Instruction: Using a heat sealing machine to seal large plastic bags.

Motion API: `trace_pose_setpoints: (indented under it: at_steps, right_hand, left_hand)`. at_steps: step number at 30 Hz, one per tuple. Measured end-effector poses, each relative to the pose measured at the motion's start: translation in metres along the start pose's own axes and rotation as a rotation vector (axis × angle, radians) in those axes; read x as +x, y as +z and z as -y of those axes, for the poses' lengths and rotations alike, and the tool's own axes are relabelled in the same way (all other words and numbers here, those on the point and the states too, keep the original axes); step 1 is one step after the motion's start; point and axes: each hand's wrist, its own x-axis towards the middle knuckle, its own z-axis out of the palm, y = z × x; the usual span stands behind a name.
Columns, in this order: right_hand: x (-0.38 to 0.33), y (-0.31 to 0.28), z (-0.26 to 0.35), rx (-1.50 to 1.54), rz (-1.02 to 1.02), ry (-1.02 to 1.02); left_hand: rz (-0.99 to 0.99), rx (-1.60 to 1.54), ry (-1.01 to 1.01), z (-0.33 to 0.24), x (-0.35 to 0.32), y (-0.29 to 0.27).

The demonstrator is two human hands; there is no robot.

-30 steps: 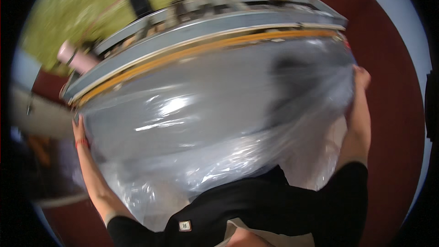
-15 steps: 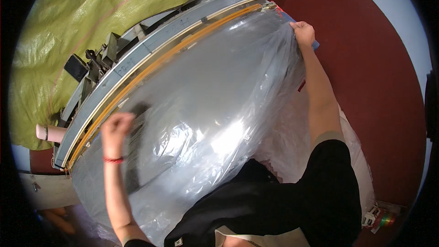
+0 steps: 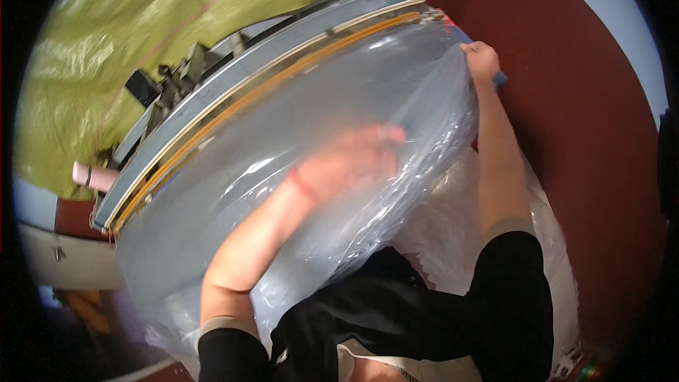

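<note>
A wide clear plastic sheet (image 3: 283, 141) stretches across the surface in front of me, shiny and wrinkled toward its near right side. At its far right corner my right hand (image 3: 482, 62) is closed, pinching the gathered edge of the plastic. My left hand (image 3: 353, 159), a red band at its wrist, is over the middle of the sheet. Motion smears its fingers, and whether it touches the plastic is unclear. Along the sheet's far side runs a long grey metal frame (image 3: 262, 58) with an orange strip (image 3: 283, 67) beside it.
Yellow-green woven sheeting (image 3: 163, 21) drapes beyond the frame. A black box-shaped part (image 3: 141, 88) and a pink roll (image 3: 94, 176) sit at the frame's far left side. More whitish plastic (image 3: 453, 219) hangs by my right side, next to the dark red floor (image 3: 587, 170).
My left hand has swept right and farther out, from the sheet's left side to its middle. The right hand keeps its hold on the plastic's corner. The view has shifted slightly.
</note>
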Motion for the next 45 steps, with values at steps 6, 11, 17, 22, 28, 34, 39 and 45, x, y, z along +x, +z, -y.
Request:
trace_pose_setpoints:
  at_steps: [6, 11, 17, 22, 28, 34, 39, 45]
  right_hand:
    - [0.001, -0.005, 0.005, -0.042, 0.146, -0.043]
    - [0.01, 0.003, -0.006, -0.137, 0.181, -0.127]
    - [0.031, 0.013, -0.035, -0.205, 0.182, -0.108]
    - [0.027, 0.018, -0.027, -0.175, 0.192, -0.132]
    - [0.034, 0.019, -0.036, -0.037, 0.181, -0.108]
    - [0.049, 0.014, -0.067, 0.469, 0.127, -0.031]
    - [0.028, -0.042, -0.051, 0.714, 0.101, 0.071]
    - [0.056, -0.057, -0.085, 0.753, 0.197, 0.074]
  left_hand:
    - [-0.061, 0.223, -0.141, 0.019, -0.227, -0.081]
    - [-1.101, 0.709, -0.515, -0.009, -0.429, -0.183]
    - [-1.717, 1.501, 0.367, 0.004, -0.407, -0.155]
    - [-1.064, 1.703, 0.103, 0.071, -0.369, -0.19]
    - [-1.268, 1.671, 0.025, 0.067, -0.366, -0.207]
    - [-1.669, 1.708, 0.094, 0.059, -0.35, -0.252]
    - [-1.847, 1.484, 0.364, 0.059, -0.348, -0.279]
    - [-1.638, 1.316, -0.065, 0.045, -0.356, -0.278]
